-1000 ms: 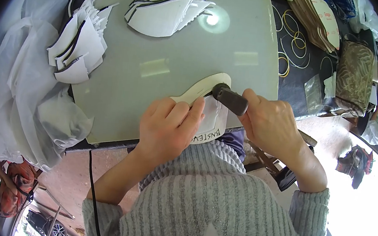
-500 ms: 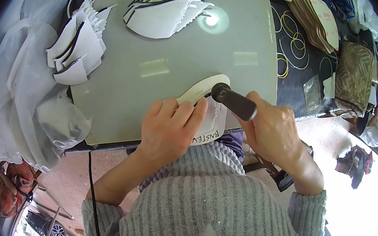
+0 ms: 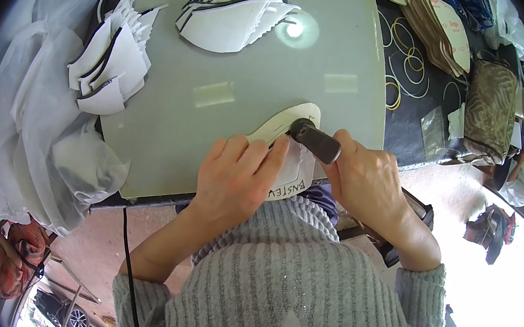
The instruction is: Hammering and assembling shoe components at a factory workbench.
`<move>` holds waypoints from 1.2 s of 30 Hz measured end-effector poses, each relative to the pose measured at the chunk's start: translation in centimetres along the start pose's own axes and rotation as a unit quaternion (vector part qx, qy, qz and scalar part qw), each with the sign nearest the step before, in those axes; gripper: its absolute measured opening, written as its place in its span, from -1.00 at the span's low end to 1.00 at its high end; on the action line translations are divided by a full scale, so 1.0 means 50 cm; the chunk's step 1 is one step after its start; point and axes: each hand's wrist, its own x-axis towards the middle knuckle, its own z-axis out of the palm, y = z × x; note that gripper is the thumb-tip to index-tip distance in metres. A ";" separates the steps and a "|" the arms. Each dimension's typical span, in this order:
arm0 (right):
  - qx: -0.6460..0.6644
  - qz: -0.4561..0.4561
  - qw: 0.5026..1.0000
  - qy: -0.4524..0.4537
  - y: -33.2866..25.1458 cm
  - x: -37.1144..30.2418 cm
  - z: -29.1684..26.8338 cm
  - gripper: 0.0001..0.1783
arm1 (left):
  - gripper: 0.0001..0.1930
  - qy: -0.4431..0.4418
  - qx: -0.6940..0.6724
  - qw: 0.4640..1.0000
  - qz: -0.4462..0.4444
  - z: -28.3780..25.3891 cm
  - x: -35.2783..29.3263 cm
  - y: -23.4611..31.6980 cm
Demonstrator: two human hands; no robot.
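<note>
A cream sole-shaped board [image 3: 275, 125] lies tilted at the near edge of the work surface, with dark handwriting at its near end. On it rests a white cut piece [image 3: 291, 160] with a dark edge, partly under my fingers. My left hand [image 3: 235, 173] is bent over the board, fingertips pressed together and holding it down; the thumb is hidden. My right hand [image 3: 369, 181] is closed round a hammer, whose handle is mostly hidden. Its dark head [image 3: 318, 145] is over the board, just right of my left fingertips; I cannot tell whether it touches.
White dark-edged pieces lie in a far stack [image 3: 232, 26] and a left stack [image 3: 116, 62] on the pale board [image 3: 170, 128]. Clear plastic bags [image 3: 32, 101] fill the left side. At right are cord loops [image 3: 406, 64], brown sole-shaped boards [image 3: 438, 35] and a patterned pouch [image 3: 490, 104].
The hammer and my right hand have shifted slightly left and lower in the picture, with the head nearer the board. My left hand stays on the board.
</note>
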 end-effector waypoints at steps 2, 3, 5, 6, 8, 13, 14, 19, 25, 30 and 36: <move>-0.005 -0.004 1.000 -0.001 0.000 0.001 0.000 -0.64 | -0.69 0.001 -0.014 1.000 -0.004 0.000 -0.006 -0.002; -0.004 -0.004 1.000 -0.001 -0.001 0.002 -0.001 -0.64 | -0.68 0.006 -0.007 1.000 0.002 -0.001 -0.008 -0.003; 0.000 -0.005 1.000 -0.004 -0.002 0.004 -0.003 -0.63 | -0.68 0.012 0.001 1.000 0.006 0.001 -0.011 -0.003; 0.000 -0.006 1.000 -0.004 -0.004 0.001 -0.003 -0.63 | -0.68 0.012 0.013 1.000 0.009 0.003 -0.013 -0.002; 0.024 -0.042 0.997 0.066 -0.006 -0.008 -0.007 -0.63 | -0.69 0.013 0.023 1.000 0.012 0.006 -0.009 -0.001; -0.022 -0.022 0.999 0.025 -0.015 -0.006 -0.003 -0.63 | -0.72 0.020 0.033 0.999 0.024 0.006 -0.010 -0.003; -0.006 -0.023 0.999 0.046 -0.014 -0.006 -0.004 -0.64 | -0.72 0.021 0.034 0.999 0.022 0.008 -0.010 -0.003; -0.006 -0.022 0.999 0.031 -0.015 -0.002 -0.003 -0.64 | -0.60 0.029 0.025 0.999 0.026 0.016 -0.015 -0.007; -0.003 -0.012 1.000 0.024 -0.011 -0.002 0.003 -0.64 | -0.71 0.008 0.011 1.000 0.014 0.003 -0.008 -0.003; -0.011 -0.015 1.000 0.025 -0.009 0.001 0.008 -0.64 | -0.71 0.057 -0.053 0.997 0.000 0.005 -0.026 -0.008; 0.004 0.009 1.000 -0.001 -0.011 0.000 0.001 -0.64 | -0.65 0.047 0.014 0.998 0.037 0.009 -0.033 -0.006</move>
